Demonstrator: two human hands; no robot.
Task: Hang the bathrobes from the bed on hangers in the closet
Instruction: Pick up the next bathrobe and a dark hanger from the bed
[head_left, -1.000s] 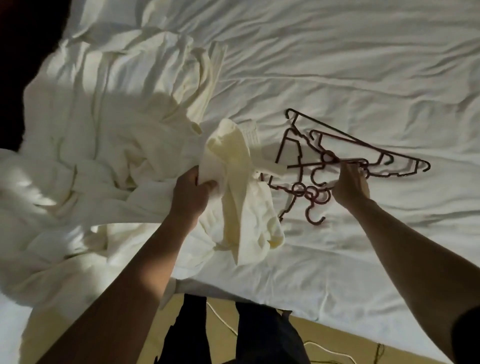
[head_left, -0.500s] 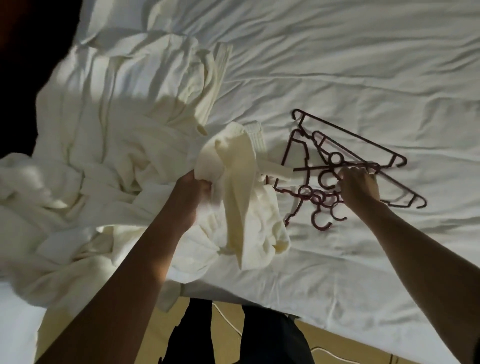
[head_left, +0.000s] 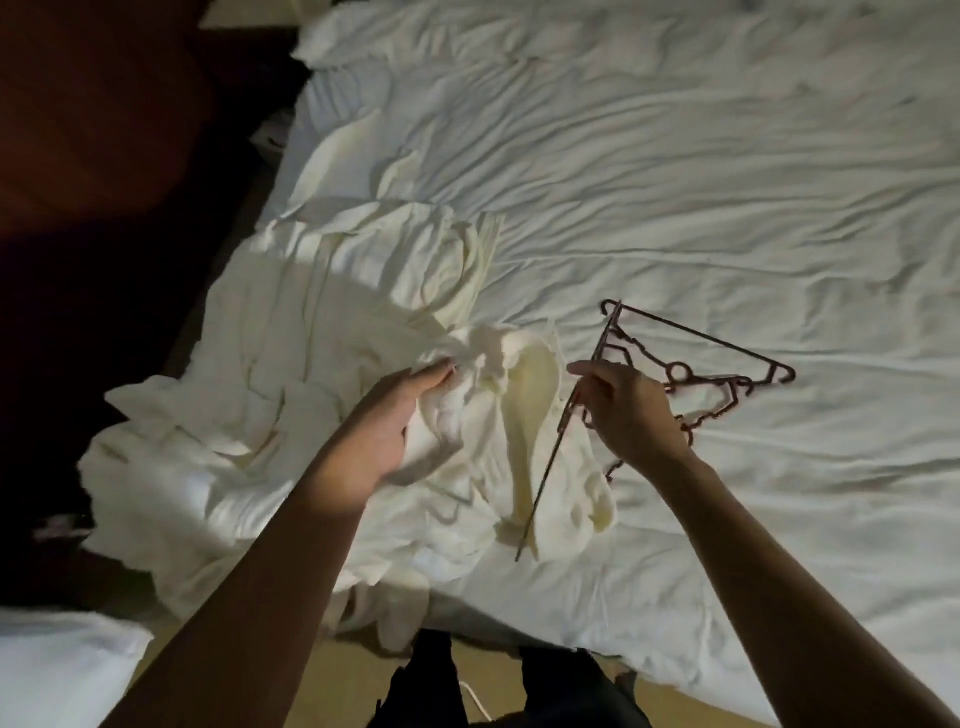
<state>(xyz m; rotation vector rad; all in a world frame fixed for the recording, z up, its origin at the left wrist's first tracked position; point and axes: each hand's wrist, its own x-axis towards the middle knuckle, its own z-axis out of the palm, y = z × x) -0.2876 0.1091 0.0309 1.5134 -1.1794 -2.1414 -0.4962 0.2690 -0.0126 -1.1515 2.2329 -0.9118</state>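
left grip (head_left: 400, 421) squeezing a bunch of cream bathrobe (head_left: 322, 338) on the bed (head_left: 675, 156), right grip (head_left: 631, 410) pinching one dark red hanger (head_left: 545, 483) over it, more hangers (head_left: 735, 381) lying just beside

- Left arm (head_left: 260, 566): bare, extended from lower left toward the centre.
- Left grip (head_left: 395, 421): palm facing right, fingers curled into robe (head_left: 535, 415) cloth.
- Right arm (head_left: 805, 587): bare, extended from lower right.
- Right grip (head_left: 628, 410): back toward camera, fingers closed round a hanger (head_left: 543, 483), one digit pointing left.
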